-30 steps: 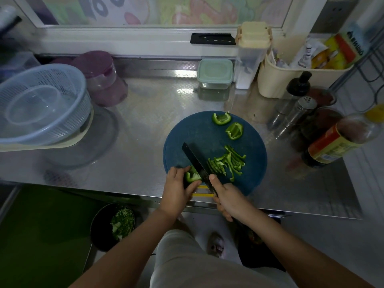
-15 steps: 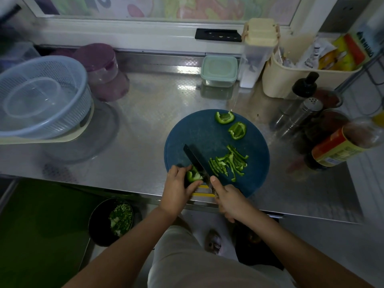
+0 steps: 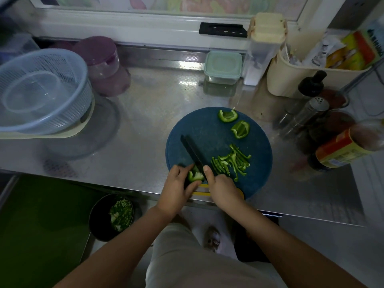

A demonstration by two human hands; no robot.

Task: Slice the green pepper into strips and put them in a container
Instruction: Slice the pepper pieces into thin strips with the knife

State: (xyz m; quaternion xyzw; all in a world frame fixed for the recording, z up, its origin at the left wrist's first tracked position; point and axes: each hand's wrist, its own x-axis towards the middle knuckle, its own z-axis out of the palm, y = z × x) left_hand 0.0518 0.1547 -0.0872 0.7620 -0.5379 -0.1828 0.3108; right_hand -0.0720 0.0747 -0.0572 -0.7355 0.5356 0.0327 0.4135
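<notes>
**On the shiny metal counter (image 3: 145, 121): cutting greens**

A round blue cutting board (image 3: 197, 129) lies near the counter's front edge. The left grip (image 3: 176, 190) curls round a bumpy green pepper chunk (image 3: 195, 176) on the board's near side. The right grip (image 3: 223, 188) is closed round a long black knife (image 3: 194, 151), its blade touching the chunk. Thin green pepper strips (image 3: 230, 161) lie heaped just right of the blade. A blue plastic basket full of little holes (image 3: 72, 84) holds a clear round tub (image 3: 31, 92).
</notes>
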